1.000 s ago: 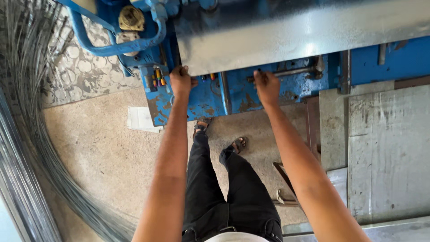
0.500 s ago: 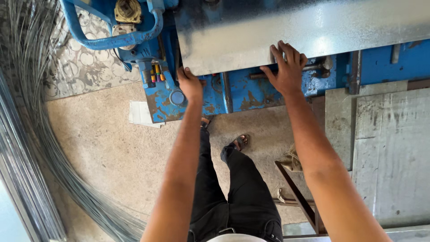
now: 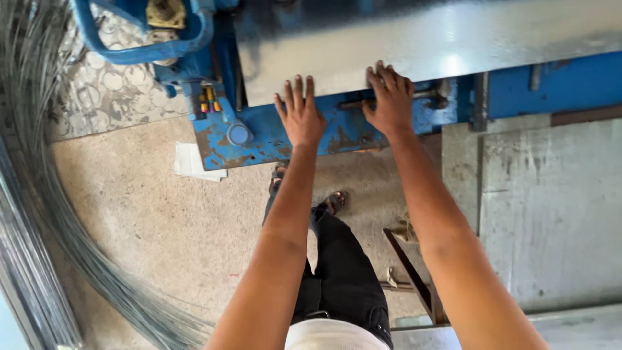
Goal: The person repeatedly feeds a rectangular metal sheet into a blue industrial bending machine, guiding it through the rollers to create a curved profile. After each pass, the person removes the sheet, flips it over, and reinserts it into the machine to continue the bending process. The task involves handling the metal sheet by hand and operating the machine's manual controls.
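Pressing spread fingers (image 3: 295,97) against metal sheet (image 3: 453,39)

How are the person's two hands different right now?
The left hand lies flat with straight fingers pointing up at the metal sheet; the right hand has bent, curled fingers. The left hand sits lower on the blue machine; the right hand reaches higher. Both are bare and rest at the sheet's edge.

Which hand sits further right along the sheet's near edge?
The right hand, fingers spread on the shiny metal sheet near the horizontal rod. The left hand lies closer to the blue machine's round knob.
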